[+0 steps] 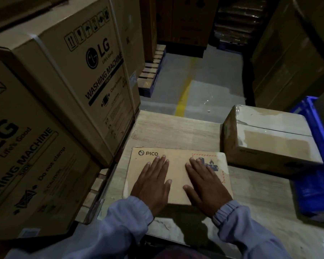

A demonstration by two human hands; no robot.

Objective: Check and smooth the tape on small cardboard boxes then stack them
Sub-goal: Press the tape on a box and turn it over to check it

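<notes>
Both hands lie flat and released on the box, gripping nothing: the left hand [151, 182] and the right hand [206, 186] press palms down side by side, fingers straight and pointing to 12 o'clock. Under them the PICO box [176, 161] lies flat on the wooden table [176, 128], directly in front of the person.

I'd worry about it skating. Two palms sweeping across a light, shallow box on a smooth top could push it along rather than press the tape down, or crease a lifted edge.

Its long axis runs 9 to 3 o'clock, with the logo at the far-left corner reading upright to the person. A second taped box [269, 135] sits at 2 o'clock, apart from it, against a blue crate [310, 165].
</notes>
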